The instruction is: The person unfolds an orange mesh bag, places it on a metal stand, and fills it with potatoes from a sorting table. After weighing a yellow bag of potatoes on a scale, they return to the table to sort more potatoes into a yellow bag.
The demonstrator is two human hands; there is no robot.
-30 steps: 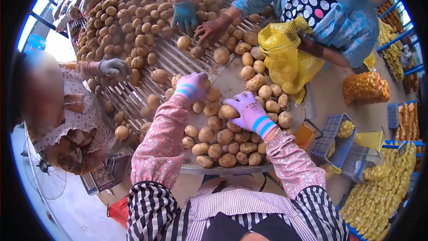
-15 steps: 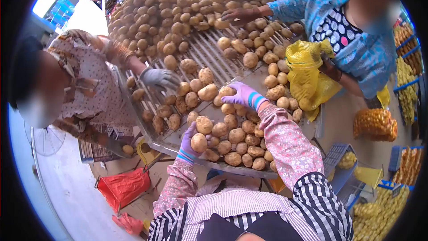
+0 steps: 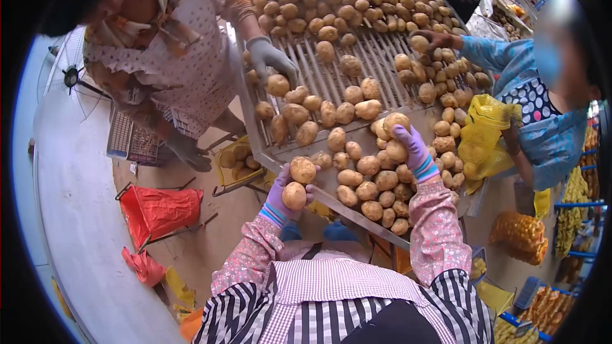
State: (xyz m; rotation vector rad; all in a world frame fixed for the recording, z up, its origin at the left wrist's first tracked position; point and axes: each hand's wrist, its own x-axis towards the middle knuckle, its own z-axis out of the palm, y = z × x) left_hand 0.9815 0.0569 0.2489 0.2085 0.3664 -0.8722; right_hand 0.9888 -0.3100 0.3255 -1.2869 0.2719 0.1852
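Note:
In the head view my left hand, in a purple glove, is wrapped round two potatoes, an upper potato and a lower potato, at the table's near edge. My right hand, gloved the same way, grips a potato over the pile. Another potato sits just beyond its fingertips. Below and between my hands, a cluster of loose potatoes lies on the metal sorting table.
At left, a co-worker's grey-gloved hand is over a potato. Another person on the right has a hand at the potatoes, beside a yellow mesh bag. Slatted rollers carry more potatoes. A red bag on a stand is on the floor.
The view has swung left. My left hand, with its two potatoes, is now farther from the pile, outside the table's edge. The left co-worker's hand has moved to a potato.

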